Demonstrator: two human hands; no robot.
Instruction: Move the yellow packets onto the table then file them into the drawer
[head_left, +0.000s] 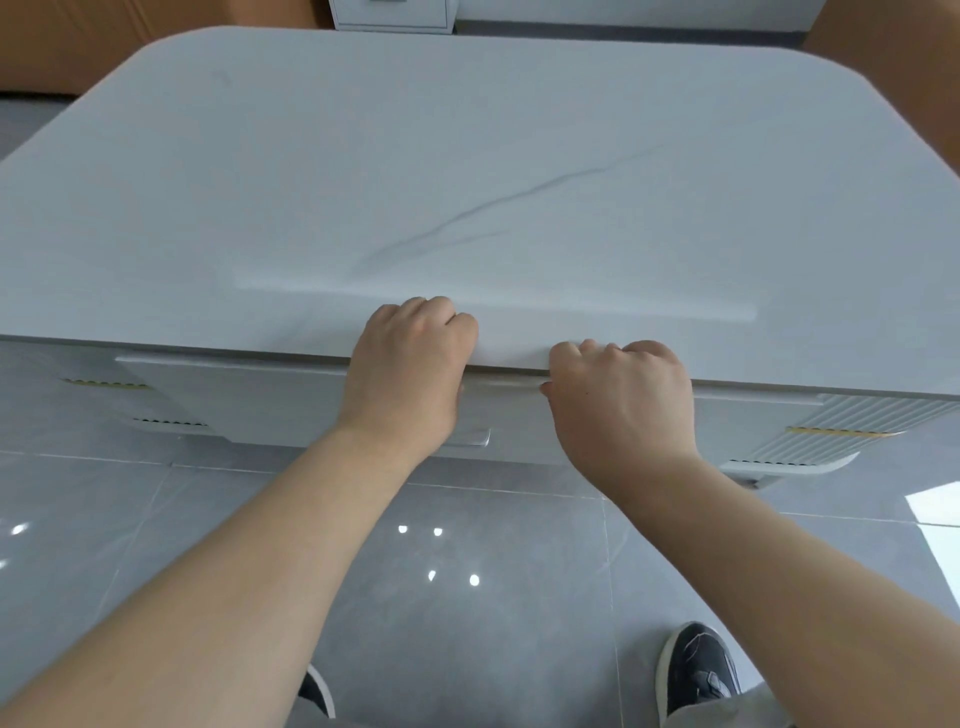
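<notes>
Where a dark shoe (696, 670) stands on grey floor tiles (493, 597), listing starts. Left hand (410, 364), right hand (618, 400): each grip curled on the worktop (467, 156) front edge, thumbs below it at the drawer (249, 400) front; whether anything is clasped cannot be told. Beyond the worktop: white cabinet (395, 13).

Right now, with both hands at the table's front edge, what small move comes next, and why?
Probably pull the drawer front toward you: the left hand and right hand curl at its top edge, it looks closed, and no yellow packets are in view.
</notes>
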